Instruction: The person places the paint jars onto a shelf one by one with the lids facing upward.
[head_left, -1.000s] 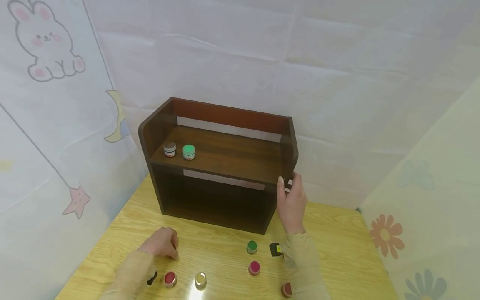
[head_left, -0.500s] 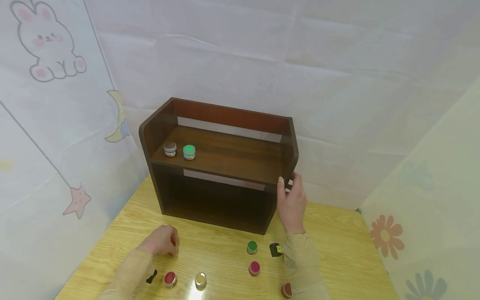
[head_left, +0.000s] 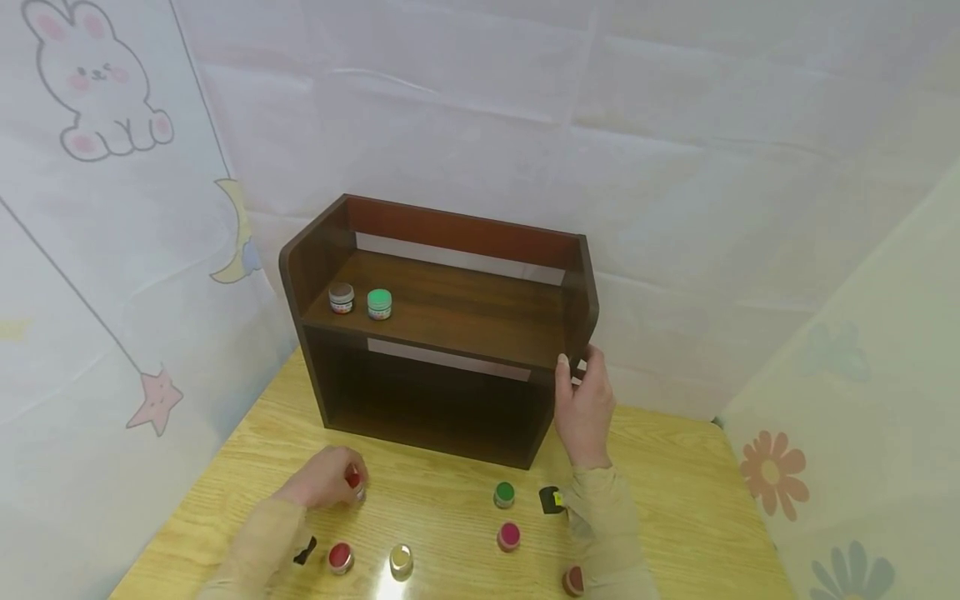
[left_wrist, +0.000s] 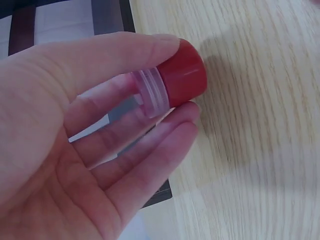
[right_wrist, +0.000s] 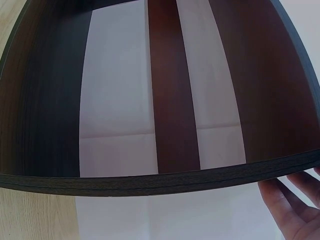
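Observation:
In the head view my left hand [head_left: 326, 478] holds a small jar of red paint [left_wrist: 185, 75] over the table, left of the middle. Thumb and fingers pinch the jar, which lies tipped on its side in the left wrist view, its clear ribbed part toward the palm. My right hand [head_left: 583, 412] grips the right side panel of a dark brown two-tier shelf [head_left: 465, 321], thumb at the front edge and fingers on the outside. Fingertips [right_wrist: 272, 192] show right at the panel's edge in the right wrist view.
On the upper tier stand a brown-topped jar [head_left: 341, 298] and a mint green jar [head_left: 379, 305]. Before the shelf are a red jar [head_left: 341, 558], a yellow jar [head_left: 401, 562], a green jar [head_left: 504, 495], a magenta jar [head_left: 508, 537] and a reddish-brown jar [head_left: 573, 581].
My left hand has shifted slightly right and toward the shelf, and the red paint jar in its fingers has come into view. My right hand stays on the shelf's side panel.

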